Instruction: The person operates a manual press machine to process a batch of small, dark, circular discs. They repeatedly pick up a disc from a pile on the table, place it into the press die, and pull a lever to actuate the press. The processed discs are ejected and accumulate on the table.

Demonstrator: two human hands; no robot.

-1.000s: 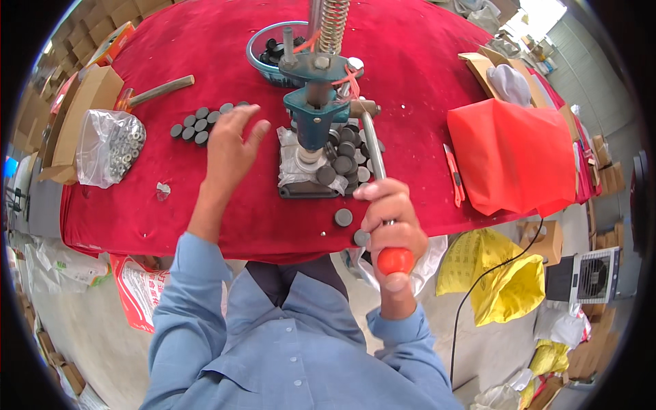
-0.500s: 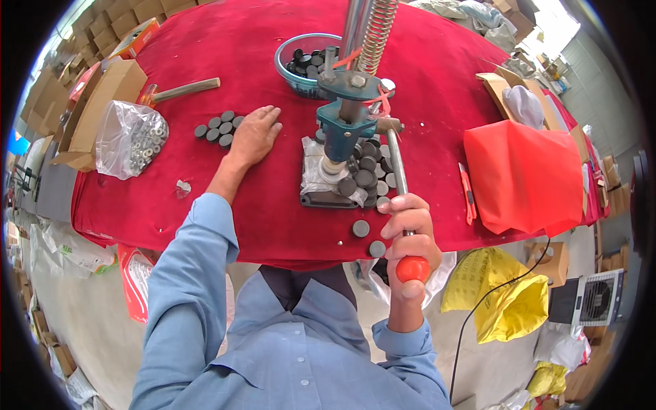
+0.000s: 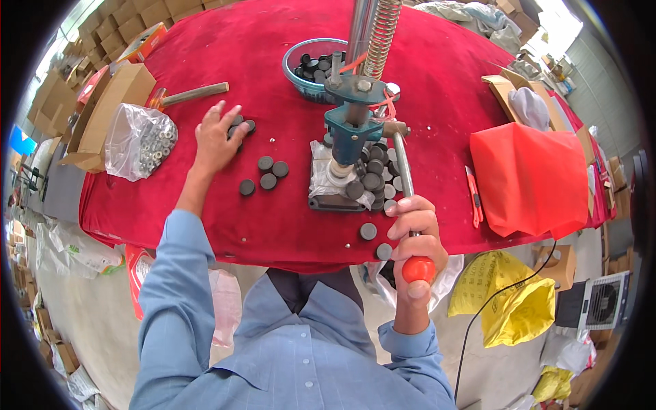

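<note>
My right hand is wrapped round the metal lever of a green hand press, just above its red ball knob. Over the table to the left, my left hand has its fingers spread, partly covering some black round caps. Nearer to me lie several more loose caps. At the right of the press base black and grey caps are heaped, and two single caps lie near the table edge. Plastic film partly wraps the base.
Behind the press stands a blue bowl of black caps. On the left are a hammer, a clear bag of metal rings and a cardboard box. To the right lie a red cutter knife and a red bag.
My left hand has moved left and its fingers have spread. The caps once grouped beside it are now scattered, several nearer to me. My right hand keeps its hold on the lever.
</note>
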